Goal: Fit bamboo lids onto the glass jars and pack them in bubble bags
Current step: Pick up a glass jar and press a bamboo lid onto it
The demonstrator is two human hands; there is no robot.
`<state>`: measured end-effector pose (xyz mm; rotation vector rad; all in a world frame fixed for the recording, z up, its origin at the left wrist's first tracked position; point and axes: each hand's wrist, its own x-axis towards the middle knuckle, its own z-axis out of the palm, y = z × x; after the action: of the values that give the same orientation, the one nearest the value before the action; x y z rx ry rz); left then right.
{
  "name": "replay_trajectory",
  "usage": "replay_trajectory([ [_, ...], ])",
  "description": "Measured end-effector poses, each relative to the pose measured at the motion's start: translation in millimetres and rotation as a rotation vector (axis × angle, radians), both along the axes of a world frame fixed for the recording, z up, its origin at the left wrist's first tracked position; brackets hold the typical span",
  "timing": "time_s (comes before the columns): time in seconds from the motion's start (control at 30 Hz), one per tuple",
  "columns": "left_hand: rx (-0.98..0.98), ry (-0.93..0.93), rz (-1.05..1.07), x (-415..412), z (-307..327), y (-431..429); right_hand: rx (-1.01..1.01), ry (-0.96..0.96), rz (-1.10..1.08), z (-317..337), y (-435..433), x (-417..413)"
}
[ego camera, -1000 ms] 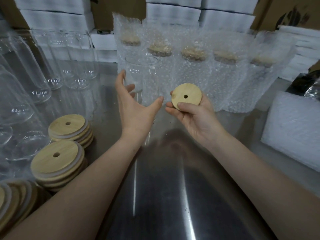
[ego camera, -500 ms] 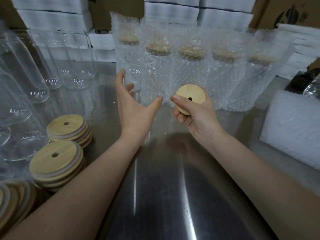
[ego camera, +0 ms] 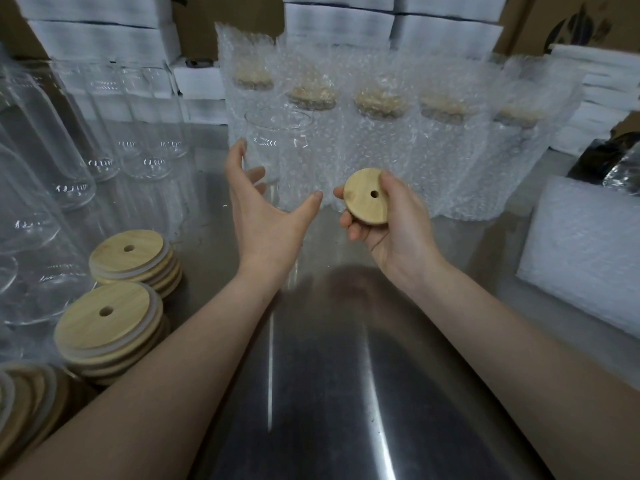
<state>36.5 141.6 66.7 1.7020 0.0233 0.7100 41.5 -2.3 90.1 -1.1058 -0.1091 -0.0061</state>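
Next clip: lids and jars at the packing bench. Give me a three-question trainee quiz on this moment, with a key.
1. True or false: the right hand holds a bamboo lid.
2. The unbagged glass jar just beyond the left hand is: A) lidded, B) open-topped, C) lying on its side.
3. Fill in: ___ bagged jars stand in the back row, lids showing through the wrap.
Key: 1 true; 2 B; 3 five.
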Motion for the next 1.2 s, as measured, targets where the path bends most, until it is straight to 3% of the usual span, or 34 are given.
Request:
replay_trajectory([
  [0.23, -0.007, -0.004, -0.004, 0, 0, 1, 0.231, 0.053, 0.175, 3, 0, 0],
  [0.47, -0.008, -0.006, -0.012, -1, 0, 1, 0.275, 0.047, 0.246, 6, -2, 1],
  [0.7, -0.018, -0.002, -0.02, 1, 0, 1, 0.129, -0.11, 0.188, -1, -1, 5],
  [0.93, -0.012, 0.002, -0.013, 1, 0, 1, -0.083, -0.034, -0.015, -2, -1, 0],
  [1.2, -0.012, -0.002, -0.01, 1, -1, 1, -0.147, -0.087, -0.058, -5, -2, -2],
])
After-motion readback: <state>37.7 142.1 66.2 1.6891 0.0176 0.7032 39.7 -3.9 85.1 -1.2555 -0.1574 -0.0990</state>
